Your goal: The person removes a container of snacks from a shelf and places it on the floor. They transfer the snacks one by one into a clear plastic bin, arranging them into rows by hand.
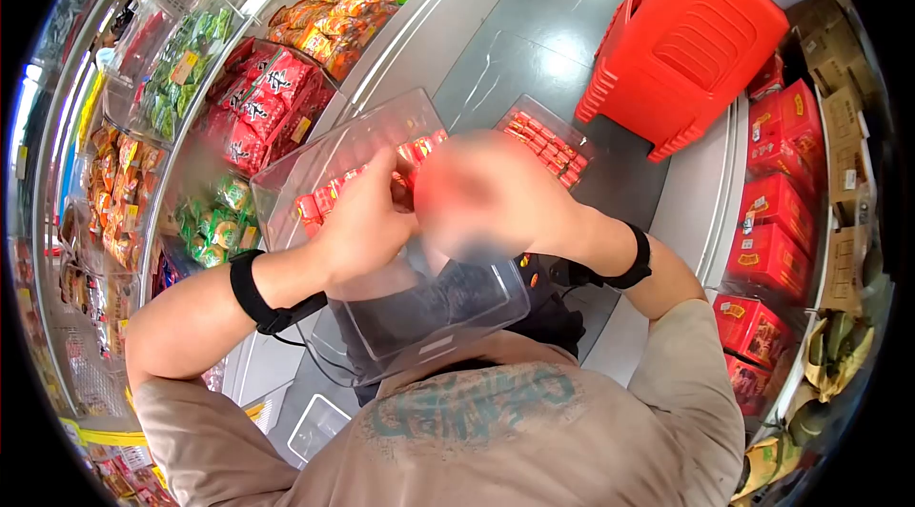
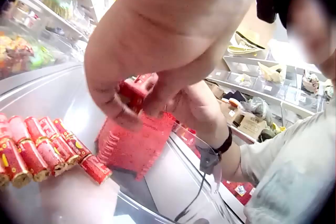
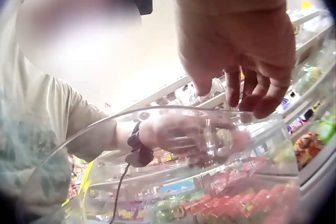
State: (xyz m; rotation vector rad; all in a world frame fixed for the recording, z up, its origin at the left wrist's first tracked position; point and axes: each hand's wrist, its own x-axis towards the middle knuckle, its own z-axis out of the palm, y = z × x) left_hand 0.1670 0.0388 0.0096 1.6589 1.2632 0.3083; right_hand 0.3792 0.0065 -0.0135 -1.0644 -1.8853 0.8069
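Observation:
A clear plastic bin is tilted in front of the person's torso, with rows of small red-wrapped rolls standing at its far end. Over these rolls, my left hand curls its fingers and thumb around a red-wrapped roll, partly hidden by the fingers. My right hand hangs close over the bin's rim, fingers loosely bent, with no thing visible between them; in the head view a blur covers part of it. Beyond it, a smaller clear container holds more red rolls.
Shelves at left carry red packets, orange packets and green-wrapped sweets. Stacked red plastic baskets stand on the grey floor. Red boxes line the shelf at right.

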